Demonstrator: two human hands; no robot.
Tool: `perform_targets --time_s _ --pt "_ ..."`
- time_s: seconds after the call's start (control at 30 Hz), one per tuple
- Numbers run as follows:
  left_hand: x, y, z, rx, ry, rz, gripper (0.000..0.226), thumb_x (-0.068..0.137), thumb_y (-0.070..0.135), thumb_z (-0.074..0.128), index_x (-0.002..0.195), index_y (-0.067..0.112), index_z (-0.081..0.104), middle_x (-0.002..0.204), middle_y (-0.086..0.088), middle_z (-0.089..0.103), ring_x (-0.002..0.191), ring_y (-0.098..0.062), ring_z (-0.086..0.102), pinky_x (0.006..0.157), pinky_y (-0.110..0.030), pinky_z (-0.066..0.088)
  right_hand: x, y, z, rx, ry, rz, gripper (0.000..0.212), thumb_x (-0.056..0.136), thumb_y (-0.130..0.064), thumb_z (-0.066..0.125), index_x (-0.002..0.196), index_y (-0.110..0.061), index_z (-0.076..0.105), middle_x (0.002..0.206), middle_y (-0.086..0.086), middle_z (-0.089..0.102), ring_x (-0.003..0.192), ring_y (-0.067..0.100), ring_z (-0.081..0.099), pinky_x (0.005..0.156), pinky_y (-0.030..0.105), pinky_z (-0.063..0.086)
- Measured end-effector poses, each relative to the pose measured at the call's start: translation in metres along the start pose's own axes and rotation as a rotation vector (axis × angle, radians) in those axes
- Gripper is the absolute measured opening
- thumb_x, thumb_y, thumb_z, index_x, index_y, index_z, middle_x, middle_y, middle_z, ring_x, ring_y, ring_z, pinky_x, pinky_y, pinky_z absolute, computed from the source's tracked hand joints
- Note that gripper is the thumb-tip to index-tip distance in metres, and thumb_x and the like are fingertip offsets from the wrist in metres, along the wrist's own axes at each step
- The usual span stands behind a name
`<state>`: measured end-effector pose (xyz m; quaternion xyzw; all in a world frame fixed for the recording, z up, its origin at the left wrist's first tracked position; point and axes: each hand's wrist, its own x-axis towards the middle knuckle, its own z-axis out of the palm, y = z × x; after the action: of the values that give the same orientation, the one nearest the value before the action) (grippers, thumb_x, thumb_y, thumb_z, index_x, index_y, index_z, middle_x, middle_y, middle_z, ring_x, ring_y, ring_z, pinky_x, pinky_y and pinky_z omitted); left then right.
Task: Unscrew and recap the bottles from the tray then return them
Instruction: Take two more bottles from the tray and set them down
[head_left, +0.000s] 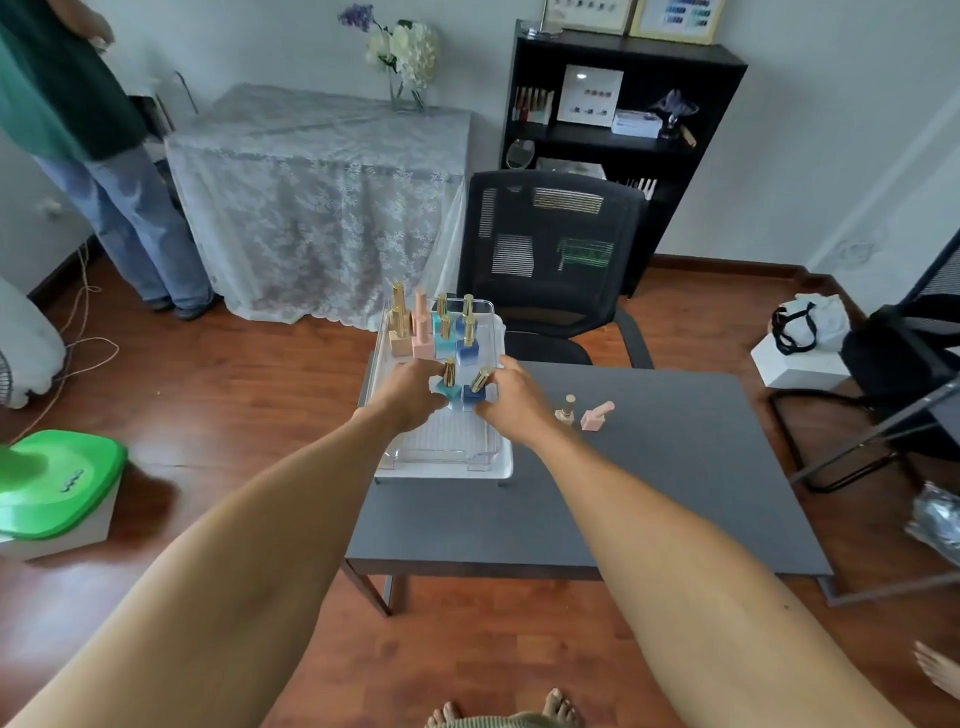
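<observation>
Hiding bottle bases (451, 396): both hands (415, 392)

1. Left hand (413, 397): fingertips hidden behind teal bottle (448, 387); grip not fully legible.
2. Right hand (511, 402): fingertips concealed by dark blue bottle (475, 392).
3. Clear tray (441, 457): middle floor covered by both hands.
4. Standing person (78, 130): cut off above torso by top edge.
5. Green-lidded bin (57, 491): cropped at left edge.
6. Shelf items (589, 96): labels too small to read.
</observation>
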<state>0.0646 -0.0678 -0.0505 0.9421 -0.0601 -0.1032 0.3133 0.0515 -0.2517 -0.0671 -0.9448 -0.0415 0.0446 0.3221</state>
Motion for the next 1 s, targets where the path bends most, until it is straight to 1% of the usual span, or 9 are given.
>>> perform_targets --time_s 0.13,0.27,0.37,0.5,0.6,0.67,0.83,0.93,1.0 --pt "0.003 -0.004 -0.001 -0.010 0.011 0.024 0.032 0.087 0.016 0.079 0.118 0.014 0.069 0.134 -0.010 0.062 0.116 -0.028 0.057 0.094 -0.033 0.045 0.006 0.000 0.003 -0.019 0.025 0.025 0.031 0.089 -0.023 0.079 0.119 -0.014 0.073 0.133 0.005 0.058 0.112 0.029 0.062 0.094 0.050 0.057" --pt "0.001 -0.009 -0.003 -0.015 0.012 0.019 0.035 0.085 0.020 0.081 0.118 0.014 0.069 0.129 -0.008 0.063 0.106 -0.021 0.056 0.087 -0.030 0.044 0.008 0.001 0.007 0.004 0.028 0.047 0.033 0.089 -0.029 0.080 0.118 -0.015 0.072 0.140 0.003 0.056 0.114 0.028 0.062 0.095 0.050 0.057" --pt "0.001 -0.009 -0.009 -0.025 0.027 0.024 0.034 0.085 0.018 0.081 0.116 0.011 0.069 0.122 -0.006 0.068 0.103 -0.022 0.063 0.087 -0.029 0.051 0.010 -0.002 0.005 0.047 0.051 0.049 0.032 0.088 -0.035 0.080 0.111 -0.014 0.073 0.145 0.001 0.053 0.114 0.027 0.063 0.095 0.049 0.056" --pt "0.002 -0.005 -0.021 -0.046 0.084 0.048 0.027 0.085 0.016 0.080 0.109 0.014 0.070 0.106 -0.002 0.067 0.086 -0.013 0.059 0.064 -0.015 0.040 0.012 -0.012 -0.009 0.176 0.132 0.009 0.019 0.089 -0.035 0.079 0.091 -0.018 0.072 0.126 0.001 0.058 0.100 0.016 0.061 0.084 0.036 0.055" --pt "0.003 0.003 -0.030 -0.043 0.127 0.075 0.028 0.086 0.017 0.080 0.112 0.013 0.069 0.104 -0.002 0.068 0.090 -0.019 0.062 0.075 -0.024 0.045 0.011 -0.020 -0.027 0.266 0.201 0.019 0.022 0.089 -0.039 0.077 0.078 -0.031 0.060 0.102 -0.002 0.060 0.082 0.009 0.057 0.066 0.025 0.044" --pt "0.005 0.010 -0.036 -0.043 0.155 0.100 0.027 0.086 0.016 0.080 0.111 0.012 0.070 0.105 -0.005 0.069 0.093 -0.023 0.064 0.078 -0.028 0.045 0.011 -0.019 -0.040 0.311 0.221 0.052 0.016 0.092 -0.035 0.073 0.084 -0.029 0.060 0.090 -0.008 0.064 0.078 0.006 0.058 0.061 0.026 0.043" --pt "0.010 0.035 -0.043 -0.016 0.174 0.173 0.028 0.086 0.022 0.080 0.110 0.014 0.069 0.106 -0.006 0.066 0.093 -0.025 0.063 0.083 -0.037 0.052 0.007 -0.008 -0.069 0.369 0.290 0.108 0.013 0.096 -0.026 0.068 0.104 -0.017 0.066 0.095 -0.003 0.074 0.084 0.015 0.072 0.069 0.031 0.054" --pt "0.015 0.049 -0.041 -0.006 0.202 0.205 0.025 0.085 0.029 0.081 0.105 0.021 0.068 0.102 -0.001 0.066 0.092 -0.021 0.061 0.073 -0.028 0.046 0.001 0.004 -0.083 0.343 0.342 0.133 0.008 0.092 -0.021 0.071 0.099 -0.019 0.067 0.084 -0.008 0.071 0.077 0.012 0.069 0.060 0.026 0.048" --pt "0.018 0.061 -0.036 -0.010 0.213 0.212 0.022 0.084 0.033 0.081 0.099 0.025 0.067 0.096 0.004 0.067 0.092 -0.021 0.060 0.083 -0.031 0.047 -0.004 0.014 -0.092 0.332 0.359 0.162 0.011 0.089 -0.019 0.074 0.096 -0.021 0.065 0.082 -0.010 0.068 0.074 0.010 0.066 0.057 0.024 0.046"
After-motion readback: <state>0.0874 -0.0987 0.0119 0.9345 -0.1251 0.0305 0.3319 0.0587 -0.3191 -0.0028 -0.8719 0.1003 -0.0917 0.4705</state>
